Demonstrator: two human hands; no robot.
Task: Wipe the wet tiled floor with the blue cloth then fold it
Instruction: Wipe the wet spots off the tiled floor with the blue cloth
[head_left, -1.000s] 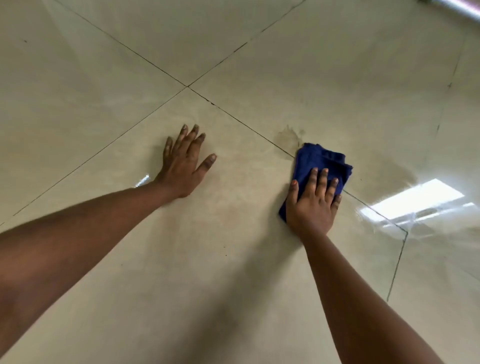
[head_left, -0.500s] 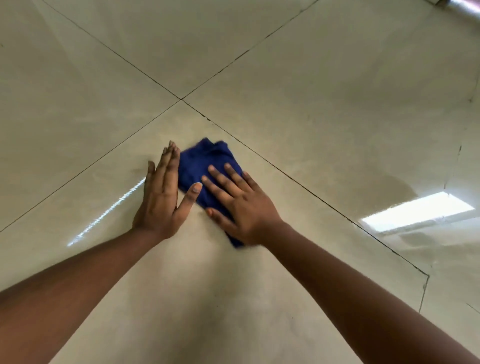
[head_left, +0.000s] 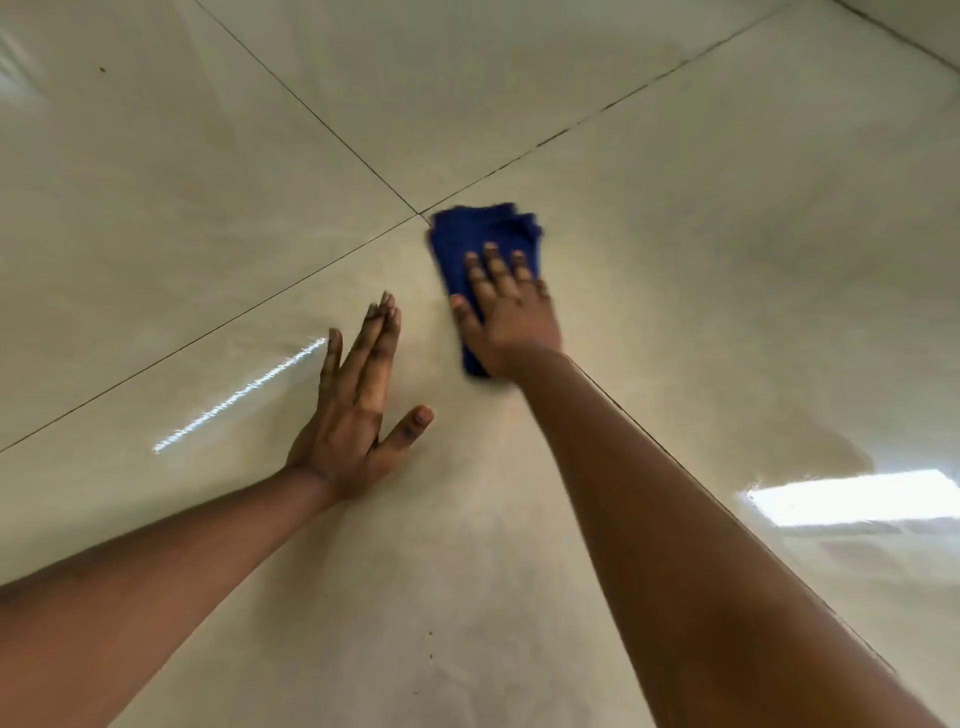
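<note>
A folded dark blue cloth (head_left: 483, 236) lies on the glossy cream tiled floor (head_left: 675, 260), just right of where four tiles meet. My right hand (head_left: 506, 306) presses flat on the cloth's near half, fingers straight and spread; the cloth's near end shows below my palm. My left hand (head_left: 358, 410) rests flat on the tile to the lower left, fingers together and thumb out, a hand's width from the cloth. A darker damp patch (head_left: 810, 441) shows on the tile at right.
Dark grout lines (head_left: 332, 130) cross the floor and meet just left of the cloth. A bright window reflection (head_left: 852, 496) lies at the right edge and a thin glare streak (head_left: 244, 392) sits left of my left hand. A wall base (head_left: 904, 36) runs along the top right corner.
My right hand has slid the cloth away from my left hand, up and to the right toward the tile junction. My left hand stays flat on the floor.
</note>
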